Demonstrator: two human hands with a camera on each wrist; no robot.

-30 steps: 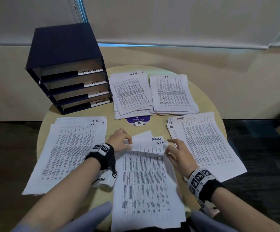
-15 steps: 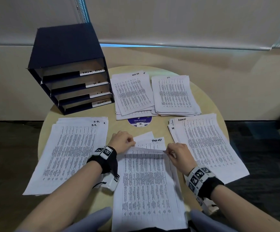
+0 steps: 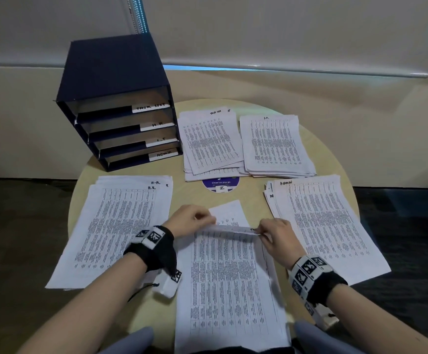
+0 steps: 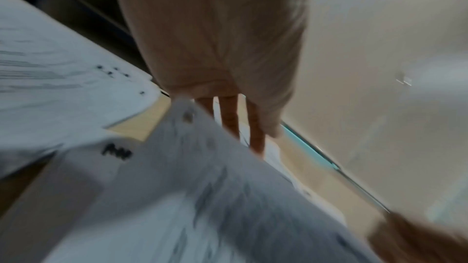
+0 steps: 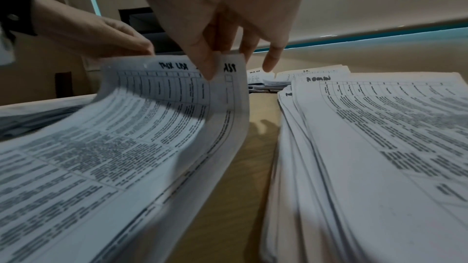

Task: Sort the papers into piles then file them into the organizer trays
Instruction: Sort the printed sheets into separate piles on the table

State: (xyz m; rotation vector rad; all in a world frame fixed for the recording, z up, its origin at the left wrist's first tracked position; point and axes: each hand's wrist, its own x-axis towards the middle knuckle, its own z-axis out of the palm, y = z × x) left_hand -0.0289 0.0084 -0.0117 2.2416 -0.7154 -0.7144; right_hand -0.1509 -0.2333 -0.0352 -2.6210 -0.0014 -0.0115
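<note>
Pinching the far edge of the top sheets (image 3: 229, 274) of the near middle stack, left hand (image 3: 191, 218) at one corner, right hand (image 3: 276, 235) at the other, edge lifted clear of the round table (image 3: 317, 146). Marked, perhaps, "TASK LIST" in the blurred wrist view. Flanked by H.R. pile (image 3: 115, 226) and ADMIN pile (image 3: 327, 226); organizer (image 3: 115, 98) at far left.

- Bare strip of round table (image 3: 182, 190) between the left-edge pile (image 3: 121, 226) and the near-edge stack (image 3: 233, 277), crossed by the left hand (image 3: 189, 219).
- Narrow lane (image 5: 258, 119) beside the right-edge pile (image 3: 327, 226).
- Far-left edge blocked by the organizer (image 3: 121, 103).
- Far edge filled by two piles (image 3: 211, 141).
</note>
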